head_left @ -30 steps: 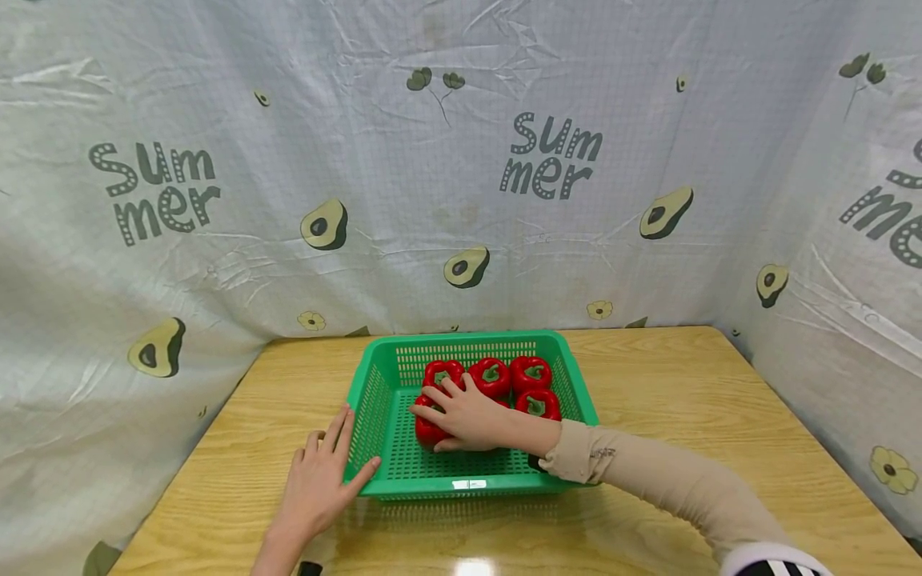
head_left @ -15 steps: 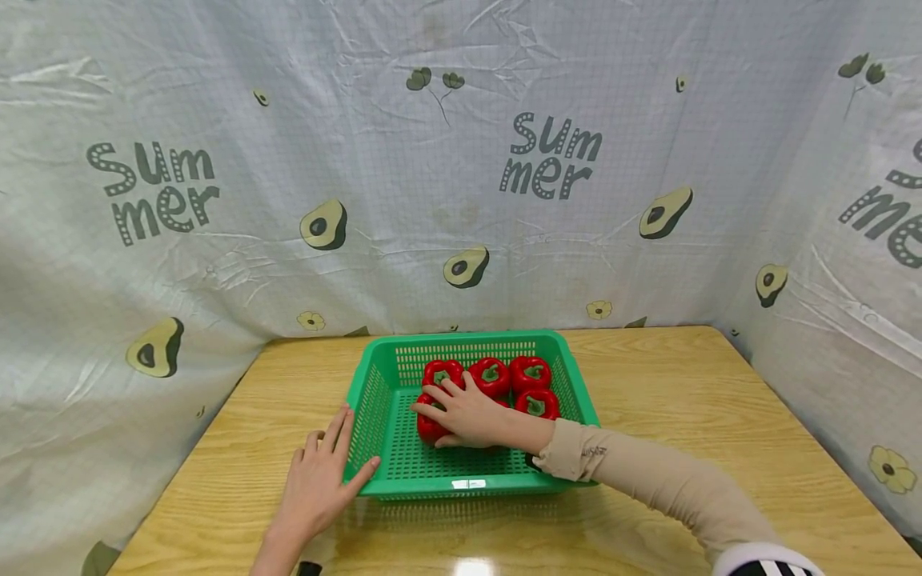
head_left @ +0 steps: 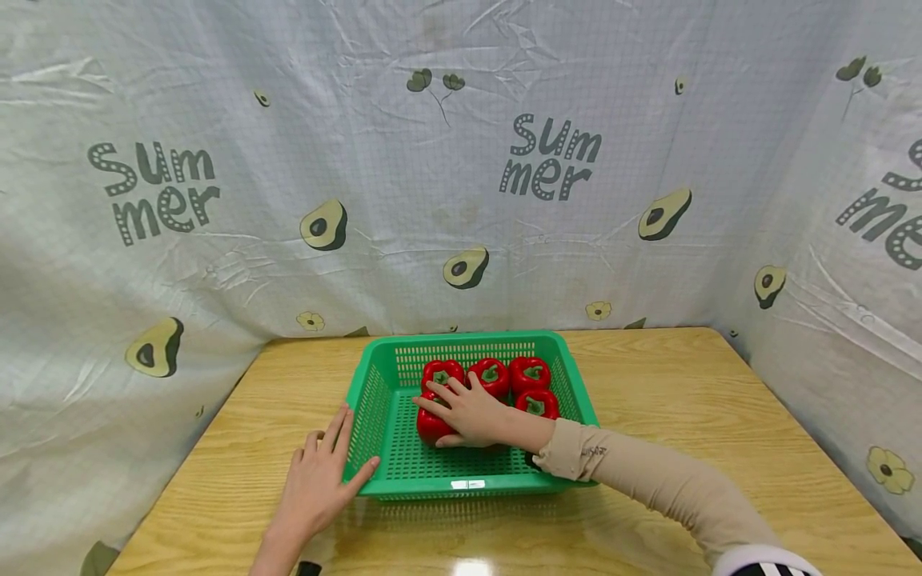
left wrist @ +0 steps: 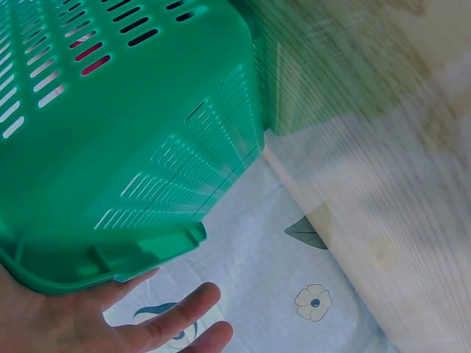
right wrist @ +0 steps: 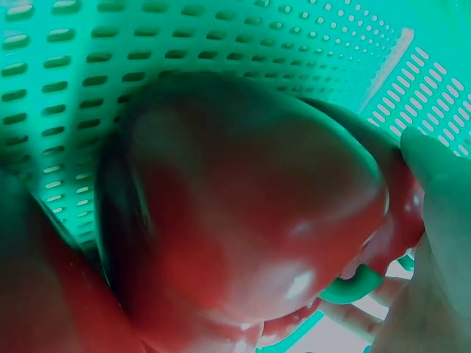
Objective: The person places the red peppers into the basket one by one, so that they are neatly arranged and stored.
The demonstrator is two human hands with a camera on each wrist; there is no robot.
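Note:
In the head view, my right hand (head_left: 475, 414) rests with spread, fairly straight fingers over a red bell pepper (head_left: 430, 430) at the front left of a group of peppers. Its thumb lies on the near side of that pepper. From the right wrist, a nearer bell pepper (right wrist: 243, 198) fills the middle, its green stem low down; a thumb (right wrist: 445, 195) touches the pepper behind it. My left hand (head_left: 314, 480) lies along the green plastic basket's (head_left: 461, 485) left front corner, thumb by the rim. Its straight fingers reach past the basket wall (left wrist: 132, 198) in the left wrist view.
Several other red peppers (head_left: 531, 374) stand stem up in the basket's middle and right. The basket's left floor (head_left: 396, 424) shows its slotted mesh. A wooden table (head_left: 663, 384) carries the basket. Behind it hangs a printed cloth (head_left: 403, 200).
The front-left pepper has shifted slightly back and to the right. My right fingers have spread and moved a little the same way. My left hand has stayed in place.

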